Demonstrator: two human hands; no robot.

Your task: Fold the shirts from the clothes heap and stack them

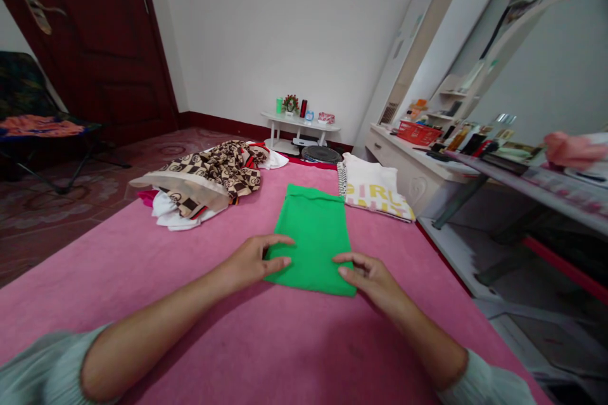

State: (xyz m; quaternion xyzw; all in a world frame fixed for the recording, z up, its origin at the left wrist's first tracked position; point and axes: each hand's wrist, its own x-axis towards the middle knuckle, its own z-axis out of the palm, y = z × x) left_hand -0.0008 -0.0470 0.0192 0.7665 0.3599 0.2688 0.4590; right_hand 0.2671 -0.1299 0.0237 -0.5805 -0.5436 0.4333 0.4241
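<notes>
On the pink bed cover (pixel 142 266), both hands grip the near corners of a folded green garment (pixel 313 234). At 7 o'clock of the cloth, the left hand (pixel 251 262) has thumb and fingers curled partway, pinching the corner. At 5 o'clock, the right hand (pixel 368 275) pinches the other corner, fingers bent. Flat, smooth and roughly rectangular, the garment lies mid-bed. At its 10 o'clock lies a heap of checked clothes (pixel 209 180); at 2 o'clock a folded white shirt (pixel 375 190).
</notes>
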